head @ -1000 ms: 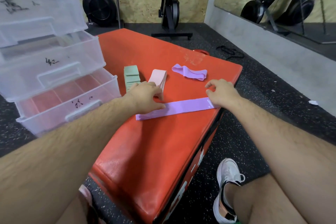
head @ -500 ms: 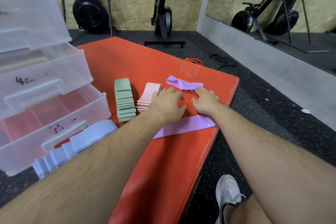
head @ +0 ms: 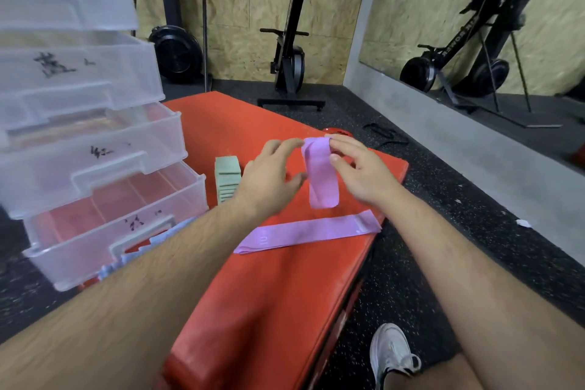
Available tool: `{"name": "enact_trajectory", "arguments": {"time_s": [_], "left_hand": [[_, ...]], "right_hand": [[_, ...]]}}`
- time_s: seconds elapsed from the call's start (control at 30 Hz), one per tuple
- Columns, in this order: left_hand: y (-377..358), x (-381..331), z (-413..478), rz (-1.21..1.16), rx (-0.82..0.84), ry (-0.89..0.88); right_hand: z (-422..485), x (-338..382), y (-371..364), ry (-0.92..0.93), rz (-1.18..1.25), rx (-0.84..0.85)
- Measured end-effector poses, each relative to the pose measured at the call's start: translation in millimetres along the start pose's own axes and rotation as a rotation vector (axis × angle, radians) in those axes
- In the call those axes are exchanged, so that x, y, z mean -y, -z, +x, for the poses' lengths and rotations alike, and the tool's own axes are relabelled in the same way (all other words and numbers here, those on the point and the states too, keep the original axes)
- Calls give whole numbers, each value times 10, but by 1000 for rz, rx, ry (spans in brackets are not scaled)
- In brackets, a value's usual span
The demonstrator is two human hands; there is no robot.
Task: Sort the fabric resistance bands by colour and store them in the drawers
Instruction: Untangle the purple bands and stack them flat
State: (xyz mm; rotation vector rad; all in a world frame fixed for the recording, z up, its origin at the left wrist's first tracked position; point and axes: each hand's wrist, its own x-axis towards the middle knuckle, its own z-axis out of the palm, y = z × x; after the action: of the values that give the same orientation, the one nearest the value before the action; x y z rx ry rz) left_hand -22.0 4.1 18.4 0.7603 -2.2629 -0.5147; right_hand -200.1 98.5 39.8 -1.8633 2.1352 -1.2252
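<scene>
A purple fabric band (head: 321, 177) hangs lifted above the red padded box (head: 253, 310). My right hand (head: 357, 171) pinches its top edge, and my left hand (head: 269, 177) holds its left top corner with fingertips. A second purple band (head: 304, 233) lies flat across the box below them. A stack of folded green bands (head: 227, 179) sits left of my left hand. Light blue bands (head: 161, 236) show partly behind my left forearm. The pink stack is hidden by my left hand.
A clear plastic drawer unit (head: 88, 149) stands at the left, its lower drawers pulled out, the bottom drawer (head: 110, 231) showing red through it. Rowing machines stand at the back wall. My white shoe (head: 392, 355) is on the black rubber floor to the right.
Both hands left the flat purple band, reached to the crumpled purple band farther back, and lifted it off the box so it now hangs between them.
</scene>
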Motion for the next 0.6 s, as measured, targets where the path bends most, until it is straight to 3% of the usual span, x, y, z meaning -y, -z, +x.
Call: {"name": "enact_trajectory", "arguments": {"time_s": [0.13, 0.3, 0.5, 0.6], "left_hand": [[252, -169, -115, -383, -1, 114], [482, -294, -241, -690, 64, 414], [564, -265, -304, -946, 21, 447], [572, -210, -285, -933, -34, 389]], "right_hand": [[-233, 387, 227, 25, 257, 34], [-425, 607, 314, 83, 423, 90], [-446, 667, 236, 60, 496, 140], [-431, 687, 179, 26, 555, 46]]}}
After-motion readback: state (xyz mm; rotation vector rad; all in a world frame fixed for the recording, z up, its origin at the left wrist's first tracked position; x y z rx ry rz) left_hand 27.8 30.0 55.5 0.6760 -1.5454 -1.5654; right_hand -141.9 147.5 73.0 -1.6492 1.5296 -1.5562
